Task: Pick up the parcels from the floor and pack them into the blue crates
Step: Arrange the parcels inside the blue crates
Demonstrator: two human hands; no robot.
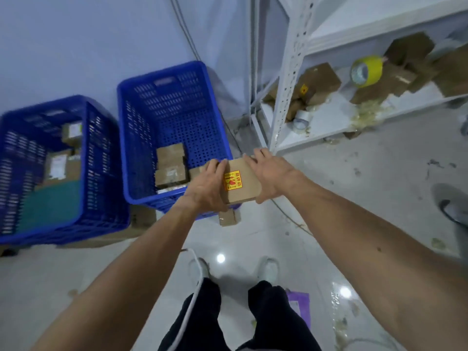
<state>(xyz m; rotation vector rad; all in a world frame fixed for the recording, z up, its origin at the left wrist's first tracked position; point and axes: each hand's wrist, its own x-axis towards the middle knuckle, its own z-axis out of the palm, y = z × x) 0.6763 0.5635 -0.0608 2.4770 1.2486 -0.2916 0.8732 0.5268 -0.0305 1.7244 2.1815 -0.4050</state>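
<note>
I hold a brown cardboard parcel (244, 182) with a yellow and red sticker between both hands, over the near right corner of the right blue crate (174, 107). My left hand (206, 184) grips its left side and my right hand (268, 173) presses its right side. Several brown parcels (170, 164) lie on that crate's floor. The left blue crate (101, 153) holds boxes and a teal package. A small brown parcel (228, 218) lies on the floor just below the held one.
A white metal shelf (288, 79) stands at the right with cardboard boxes, a yellow tape roll (366, 70) and a clear tape roll (301, 120). Flat cardboard lies under the crates. A purple packet (300, 305) is by my feet. Another person's shoe (453, 206) is at far right.
</note>
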